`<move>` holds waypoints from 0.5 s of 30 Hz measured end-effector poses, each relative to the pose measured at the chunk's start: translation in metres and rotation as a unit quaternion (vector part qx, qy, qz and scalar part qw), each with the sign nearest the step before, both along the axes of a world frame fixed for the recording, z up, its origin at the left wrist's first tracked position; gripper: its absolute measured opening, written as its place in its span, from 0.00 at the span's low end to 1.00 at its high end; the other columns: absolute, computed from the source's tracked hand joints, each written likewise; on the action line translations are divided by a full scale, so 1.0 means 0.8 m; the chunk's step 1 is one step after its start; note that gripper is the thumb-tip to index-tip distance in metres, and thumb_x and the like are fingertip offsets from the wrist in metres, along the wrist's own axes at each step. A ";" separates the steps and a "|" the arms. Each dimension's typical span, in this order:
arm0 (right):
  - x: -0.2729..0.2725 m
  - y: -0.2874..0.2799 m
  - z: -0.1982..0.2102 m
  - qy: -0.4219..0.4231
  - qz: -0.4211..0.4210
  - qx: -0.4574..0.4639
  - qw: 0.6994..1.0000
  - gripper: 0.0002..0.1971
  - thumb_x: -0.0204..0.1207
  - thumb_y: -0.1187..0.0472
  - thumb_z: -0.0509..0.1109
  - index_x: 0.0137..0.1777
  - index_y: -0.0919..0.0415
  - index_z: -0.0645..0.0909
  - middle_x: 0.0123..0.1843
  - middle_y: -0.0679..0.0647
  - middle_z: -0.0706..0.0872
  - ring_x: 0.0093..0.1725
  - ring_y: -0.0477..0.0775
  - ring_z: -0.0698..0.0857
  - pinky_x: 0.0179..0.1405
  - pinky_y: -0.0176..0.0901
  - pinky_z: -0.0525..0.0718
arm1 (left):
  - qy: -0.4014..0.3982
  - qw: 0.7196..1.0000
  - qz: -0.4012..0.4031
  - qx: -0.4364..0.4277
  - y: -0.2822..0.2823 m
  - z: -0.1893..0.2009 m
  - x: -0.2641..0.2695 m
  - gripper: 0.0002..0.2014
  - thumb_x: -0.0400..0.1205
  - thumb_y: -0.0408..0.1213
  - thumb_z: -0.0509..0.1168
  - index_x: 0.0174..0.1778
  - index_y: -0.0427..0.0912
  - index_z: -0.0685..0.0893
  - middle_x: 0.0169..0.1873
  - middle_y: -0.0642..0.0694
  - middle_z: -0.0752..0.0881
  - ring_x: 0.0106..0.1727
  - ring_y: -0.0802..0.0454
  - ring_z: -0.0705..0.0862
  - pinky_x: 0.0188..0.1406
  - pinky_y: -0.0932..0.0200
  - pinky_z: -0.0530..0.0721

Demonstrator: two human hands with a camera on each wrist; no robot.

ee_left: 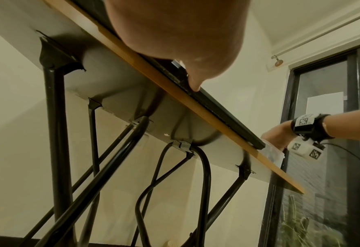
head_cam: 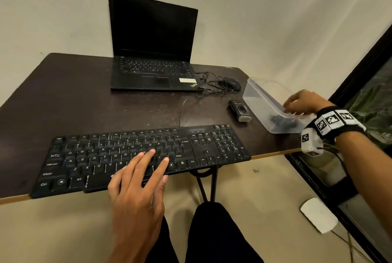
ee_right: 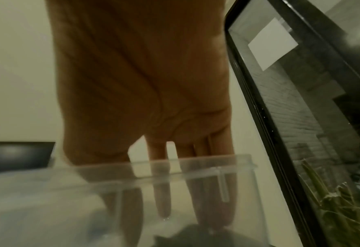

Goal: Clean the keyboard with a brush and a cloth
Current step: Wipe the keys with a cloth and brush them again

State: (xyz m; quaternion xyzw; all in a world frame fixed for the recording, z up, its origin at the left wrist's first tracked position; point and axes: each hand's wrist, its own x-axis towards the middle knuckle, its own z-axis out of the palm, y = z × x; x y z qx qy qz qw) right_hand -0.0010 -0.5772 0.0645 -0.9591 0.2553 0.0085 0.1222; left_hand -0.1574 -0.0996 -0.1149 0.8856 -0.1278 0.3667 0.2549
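Barely started imo: left hand (head_cam: 135, 186) fingers flat & apart on the black full-size keyboard (head_cam: 140, 156) at worktop front, right hand (head_cam: 302, 102) fingers straight inside the clear plastic tub (head_cam: 261, 101), nothing gripped, brushing + wiping all left.

Black keyboard (head_cam: 140, 156) sits along the near edge of a dark table (head_cam: 63, 93), front edge hanging slightly over. Left hand (head_cam: 137, 188) lies flat on it, fingers straight, tips around the right-side letter keys. Right hand (head_cam: 301, 102) is reaching into a clear plastic tub (head_cam: 257, 97) at the table's right end; there's something dark in the bottom, maybe a cloth, hard to say. Small black brush-looking thing (head_cam: 240, 111) just left of the tub. Open laptop (head_cam: 154, 50) and a mouse (head_cam: 230, 83) at the back.
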 end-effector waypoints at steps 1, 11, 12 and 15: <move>0.003 -0.007 -0.005 0.074 0.010 -0.016 0.997 0.14 0.82 0.55 0.77 0.64 0.58 0.94 0.61 0.60 0.92 0.63 0.65 0.88 0.72 0.58 0.85 | 0.002 1.000 -0.002 -0.002 0.000 0.001 0.000 0.18 0.87 0.42 0.65 0.72 0.50 0.91 0.77 0.46 0.84 0.79 0.45 0.80 0.75 0.40 0.70; 0.029 -0.001 -0.033 0.057 0.024 -0.040 0.997 0.14 0.83 0.55 0.79 0.60 0.65 0.95 0.61 0.66 0.94 0.58 0.68 0.88 0.60 0.52 0.81 | 0.024 1.000 -0.017 0.006 -0.005 0.004 -0.002 0.20 0.87 0.44 0.63 0.73 0.49 0.89 0.78 0.45 0.83 0.80 0.43 0.78 0.76 0.42 0.67; 0.027 0.005 -0.031 0.017 0.011 -0.043 0.999 0.14 0.82 0.54 0.79 0.58 0.65 0.96 0.59 0.67 0.95 0.58 0.69 0.88 0.58 0.51 0.82 | 0.027 0.999 -0.021 0.013 -0.005 0.004 -0.002 0.21 0.87 0.45 0.63 0.74 0.49 0.89 0.79 0.45 0.82 0.81 0.43 0.78 0.77 0.42 0.66; 0.009 0.033 -0.013 -0.194 -0.028 0.017 0.980 0.10 0.75 0.58 0.81 0.54 0.58 0.97 0.52 0.66 0.96 0.56 0.69 0.92 0.57 0.51 0.88 | 0.038 0.998 -0.030 0.030 -0.004 0.005 -0.003 0.23 0.86 0.45 0.63 0.77 0.49 0.87 0.81 0.45 0.80 0.83 0.43 0.76 0.79 0.43 0.64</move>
